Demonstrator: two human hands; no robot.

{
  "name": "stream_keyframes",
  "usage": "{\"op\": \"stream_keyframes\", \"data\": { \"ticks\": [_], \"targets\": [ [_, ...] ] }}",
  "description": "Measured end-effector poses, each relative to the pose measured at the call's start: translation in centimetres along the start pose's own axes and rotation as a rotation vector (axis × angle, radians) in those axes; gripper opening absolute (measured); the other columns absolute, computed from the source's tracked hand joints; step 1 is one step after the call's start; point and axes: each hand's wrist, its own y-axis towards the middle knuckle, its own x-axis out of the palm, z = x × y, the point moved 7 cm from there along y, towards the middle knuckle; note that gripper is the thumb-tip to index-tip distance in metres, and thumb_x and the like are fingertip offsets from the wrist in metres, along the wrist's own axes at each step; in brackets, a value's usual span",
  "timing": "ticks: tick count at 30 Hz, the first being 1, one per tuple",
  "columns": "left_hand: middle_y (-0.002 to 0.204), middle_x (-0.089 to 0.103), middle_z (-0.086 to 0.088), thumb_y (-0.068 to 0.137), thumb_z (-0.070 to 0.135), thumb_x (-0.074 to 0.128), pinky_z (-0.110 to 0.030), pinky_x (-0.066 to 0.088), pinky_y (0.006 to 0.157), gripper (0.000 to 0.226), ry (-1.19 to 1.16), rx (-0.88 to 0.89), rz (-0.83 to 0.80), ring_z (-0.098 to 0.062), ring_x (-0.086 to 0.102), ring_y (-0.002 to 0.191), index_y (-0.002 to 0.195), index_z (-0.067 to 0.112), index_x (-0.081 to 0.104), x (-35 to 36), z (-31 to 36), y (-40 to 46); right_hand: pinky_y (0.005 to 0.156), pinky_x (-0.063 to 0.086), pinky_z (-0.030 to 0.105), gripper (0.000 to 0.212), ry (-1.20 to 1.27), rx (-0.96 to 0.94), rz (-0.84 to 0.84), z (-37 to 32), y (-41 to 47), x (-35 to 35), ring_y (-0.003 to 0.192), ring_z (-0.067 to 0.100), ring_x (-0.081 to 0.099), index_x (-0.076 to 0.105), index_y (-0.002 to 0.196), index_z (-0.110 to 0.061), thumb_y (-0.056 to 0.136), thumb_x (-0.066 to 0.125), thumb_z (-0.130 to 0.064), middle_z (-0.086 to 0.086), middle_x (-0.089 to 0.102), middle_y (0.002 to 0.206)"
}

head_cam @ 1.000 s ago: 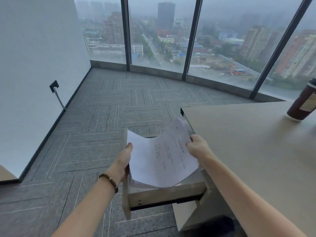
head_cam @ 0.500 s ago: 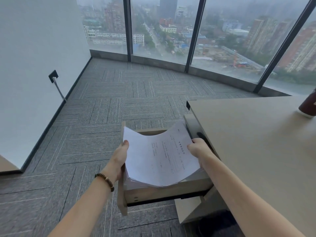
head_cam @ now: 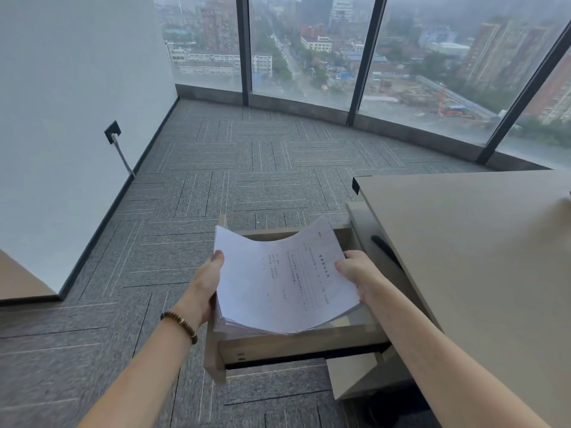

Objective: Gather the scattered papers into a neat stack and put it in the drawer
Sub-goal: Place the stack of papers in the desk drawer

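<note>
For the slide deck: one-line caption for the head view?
Both hands, left hand and right hand, hold a sagging paper stack over the open drawer beside the desk.

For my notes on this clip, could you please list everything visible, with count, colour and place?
paper stack: one, white with print, bowed over the open drawer
drawer: one, beige, pulled out beside the desk
desk: one, beige, right
carpet: grey tiles, floor
wall socket: one, black, with a cable, left wall
windows: dark-framed, far side, city beyond
bracelet: one, dark beads, left wrist
left hand: holds the stack's left edge
right hand: holds its right edge
</note>
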Motion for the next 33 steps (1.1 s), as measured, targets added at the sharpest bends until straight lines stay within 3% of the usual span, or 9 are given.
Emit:
{"op": "stream_keyframes", "data": {
  "ticks": [4,10,12,16,20,26,30,32,33],
  "targets": [
    [0.124,0.067,-0.014,0.106,0.042,0.035,-0.058,0.053,0.095,0.04,0.075,0.039,0.043,-0.037,0.068,0.107,0.137,0.02,0.049,-0.1,0.1,0.2,0.087,0.055,0.056,0.027,0.025,-0.006,0.004,0.0,0.4,0.1,0.099,0.039,0.069,0.061,0.114,0.007,0.098,0.044,-0.006,0.024,0.069,0.11],
    [0.116,0.066,-0.01,0.107,0.03,0.038,-0.046,0.053,0.094,0.025,0.24,0.146,0.116,-0.03,0.065,0.104,0.119,0.017,0.055,1.5,0.9,0.2,0.087,0.057,0.053,0.019,0.078,0.033,0.026,1.0,1.5,-0.1,0.096,0.036,0.069,0.061,0.102,-0.004,0.099,0.042,-0.007,0.019,0.068,0.105],
    [0.111,0.067,-0.01,0.108,0.028,0.038,-0.042,0.055,0.087,0.023,0.242,0.111,0.099,-0.029,0.066,0.098,0.116,0.016,0.056,2.2,0.7,0.6,0.08,0.058,0.048,0.017,0.095,0.058,0.036,1.5,1.7,0.0,0.09,0.033,0.069,0.058,0.096,-0.009,0.101,0.042,-0.008,0.016,0.068,0.101],
    [0.114,0.067,-0.017,0.108,0.028,0.036,-0.05,0.055,0.088,0.025,0.224,0.023,0.044,-0.035,0.067,0.099,0.116,0.014,0.054,3.4,0.0,2.1,0.06,0.055,0.036,0.014,0.092,0.098,0.038,2.8,2.1,0.3,0.077,0.028,0.067,0.058,0.099,-0.01,0.103,0.045,-0.01,0.014,0.066,0.097],
    [0.118,0.064,-0.02,0.107,0.028,0.035,-0.051,0.055,0.089,0.032,0.251,-0.027,0.045,-0.038,0.066,0.104,0.123,0.007,0.053,4.0,-1.3,4.5,0.065,0.057,0.039,0.014,0.076,0.12,0.057,3.8,3.1,0.9,0.082,0.032,0.069,0.059,0.103,-0.007,0.103,0.046,-0.013,0.017,0.066,0.098],
    [0.141,0.051,-0.02,0.101,0.029,0.039,-0.057,0.046,0.103,0.049,0.329,-0.066,0.141,-0.041,0.054,0.123,0.143,0.002,0.041,2.7,-4.8,10.5,0.078,0.058,0.042,0.017,0.038,0.112,0.102,5.1,5.0,1.3,0.087,0.03,0.067,0.058,0.112,-0.004,0.103,0.045,-0.008,0.014,0.064,0.096],
    [0.137,0.052,-0.022,0.099,0.012,0.049,-0.047,0.045,0.1,0.037,0.33,-0.082,0.171,-0.033,0.054,0.111,0.132,-0.006,0.045,3.9,-3.0,7.2,0.08,0.051,0.038,0.039,-0.039,0.098,0.136,5.1,5.8,0.9,0.106,0.03,0.06,0.042,0.14,-0.004,0.102,0.043,-0.003,0.016,0.057,0.124],
    [0.145,0.046,-0.022,0.098,0.008,0.051,-0.044,0.038,0.107,0.047,0.365,-0.118,0.206,-0.034,0.048,0.126,0.14,-0.009,0.04,3.7,-3.4,7.2,0.083,0.044,0.036,0.049,-0.076,0.094,0.141,5.1,6.0,0.7,0.117,0.03,0.054,0.032,0.149,-0.004,0.101,0.044,-0.001,0.018,0.05,0.138],
    [0.148,0.044,-0.021,0.098,0.008,0.052,-0.043,0.036,0.109,0.05,0.367,-0.125,0.214,-0.035,0.044,0.133,0.143,-0.01,0.038,3.6,-3.5,7.4,0.083,0.042,0.035,0.05,-0.093,0.094,0.138,5.3,6.2,0.6,0.113,0.029,0.053,0.032,0.149,-0.003,0.1,0.044,-0.001,0.018,0.05,0.139]
  ]
}}
